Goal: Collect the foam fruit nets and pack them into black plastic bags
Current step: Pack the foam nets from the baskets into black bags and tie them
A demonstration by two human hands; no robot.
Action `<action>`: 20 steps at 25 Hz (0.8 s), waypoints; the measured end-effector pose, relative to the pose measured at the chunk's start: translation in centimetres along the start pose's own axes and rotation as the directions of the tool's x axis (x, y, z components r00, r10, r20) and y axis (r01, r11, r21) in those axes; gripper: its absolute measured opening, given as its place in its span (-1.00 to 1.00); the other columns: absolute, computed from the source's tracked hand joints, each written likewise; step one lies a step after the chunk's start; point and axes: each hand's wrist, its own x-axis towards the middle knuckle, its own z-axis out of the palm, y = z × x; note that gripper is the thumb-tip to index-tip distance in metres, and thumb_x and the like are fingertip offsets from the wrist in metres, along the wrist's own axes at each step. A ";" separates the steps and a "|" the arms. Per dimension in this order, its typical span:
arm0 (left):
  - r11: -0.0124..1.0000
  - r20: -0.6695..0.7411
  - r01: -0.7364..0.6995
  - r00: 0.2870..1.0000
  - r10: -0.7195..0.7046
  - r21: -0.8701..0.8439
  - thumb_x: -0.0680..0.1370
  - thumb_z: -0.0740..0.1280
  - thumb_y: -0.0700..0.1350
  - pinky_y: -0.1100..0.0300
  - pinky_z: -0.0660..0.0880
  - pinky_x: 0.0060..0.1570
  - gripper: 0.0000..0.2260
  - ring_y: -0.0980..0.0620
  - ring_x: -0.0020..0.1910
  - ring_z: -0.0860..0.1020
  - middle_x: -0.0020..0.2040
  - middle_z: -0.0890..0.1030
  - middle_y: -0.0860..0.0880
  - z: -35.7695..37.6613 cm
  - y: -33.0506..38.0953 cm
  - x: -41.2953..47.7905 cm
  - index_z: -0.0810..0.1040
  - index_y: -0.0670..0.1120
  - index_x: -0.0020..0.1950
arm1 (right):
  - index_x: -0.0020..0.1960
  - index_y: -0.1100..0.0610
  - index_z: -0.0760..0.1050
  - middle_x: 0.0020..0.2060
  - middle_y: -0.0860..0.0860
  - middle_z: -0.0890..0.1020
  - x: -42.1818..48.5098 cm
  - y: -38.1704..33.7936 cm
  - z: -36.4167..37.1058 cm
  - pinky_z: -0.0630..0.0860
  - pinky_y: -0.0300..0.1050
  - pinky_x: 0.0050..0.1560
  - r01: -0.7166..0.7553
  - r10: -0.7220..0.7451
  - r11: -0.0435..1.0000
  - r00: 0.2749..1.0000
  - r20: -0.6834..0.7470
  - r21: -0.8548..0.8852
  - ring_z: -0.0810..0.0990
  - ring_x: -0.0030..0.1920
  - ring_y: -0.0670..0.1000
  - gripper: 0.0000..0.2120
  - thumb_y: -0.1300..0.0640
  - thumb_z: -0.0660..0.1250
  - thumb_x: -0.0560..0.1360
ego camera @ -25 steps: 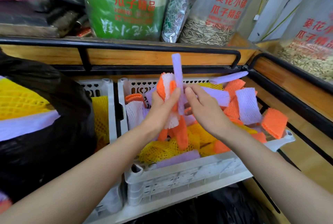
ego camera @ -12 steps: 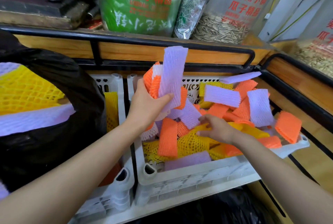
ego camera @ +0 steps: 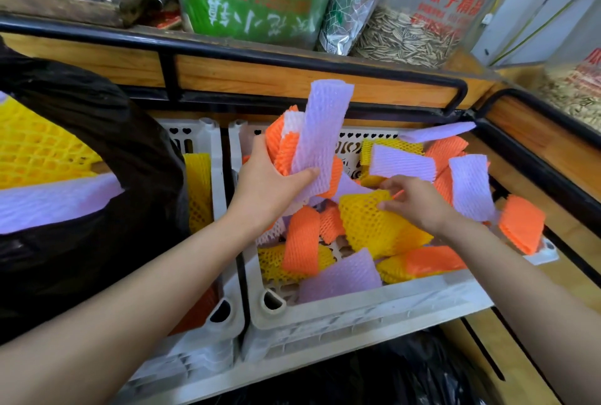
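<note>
Left hand (ego camera: pixel 270 186) is gripping a bunch of foam nets (ego camera: pixel 286 150) over the back-left part of the white crate (ego camera: pixel 357 316). Its fingers are curling round them, and the thumb is pressing on a long purple net (ego camera: pixel 322 131) that is sticking upward. Left of the crate, a black bag (ego camera: pixel 130 150) is bulging, with yellow and purple nets showing at its mouth. A second crate (ego camera: pixel 208 333) is sitting between bag and white crate, just beside the latter, with a yellow sleeve (ego camera: pixel 199 189) standing in it. Over the white crate's middle, the right hand (ego camera: pixel 419 199) is pinching the upper edge of a yellow net (ego camera: pixel 374 225) and holding that end above the pile. Orange, purple and yellow nets are lying heaped inside the crate. An orange net (ego camera: pixel 520 225) is hanging over the crate's right rim.
</note>
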 end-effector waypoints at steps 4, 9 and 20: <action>1.000 0.006 -0.002 1.000 0.002 0.014 0.42 0.48 -0.11 0.50 0.38 -0.27 -0.40 0.18 -0.02 0.47 0.03 0.45 0.14 -0.1 0.2 -0.4 0.28 -0.04 0.37 | 0.33 0.22 0.43 0.17 0.10 0.55 -1.1 2.4 0.4 0.31 -0.34 -0.08 -0.051 0.112 0.966 0.967 0.229 -0.254 0.47 0.26 0.12 -0.48 0.15 0.46 0.42; 0.999 0.017 -0.005 1.000 0.004 0.034 0.42 0.48 -0.11 0.47 0.34 -0.25 -0.43 0.13 -0.02 0.48 0.04 0.47 0.10 -0.3 0.8 -1.5 0.29 -0.06 0.34 | 0.24 0.09 0.51 0.13 0.10 0.58 -2.2 1.8 -0.5 0.31 -0.10 0.12 0.009 0.093 0.877 0.978 0.188 -0.481 0.41 0.19 0.15 -0.58 -0.06 0.40 0.45; 0.962 -0.015 -0.270 0.963 0.270 -0.032 0.39 0.50 -0.16 0.60 0.33 -0.26 -0.52 0.56 -0.24 0.41 -0.11 0.40 0.33 -3.1 9.9 -7.3 0.27 0.07 0.12 | 0.11 0.21 0.42 -0.21 0.12 0.55 -10.3 -7.7 -9.0 0.36 -0.02 -0.22 0.041 -0.044 0.999 0.928 -0.371 -0.016 0.57 -0.09 0.20 -0.69 -0.02 0.29 0.54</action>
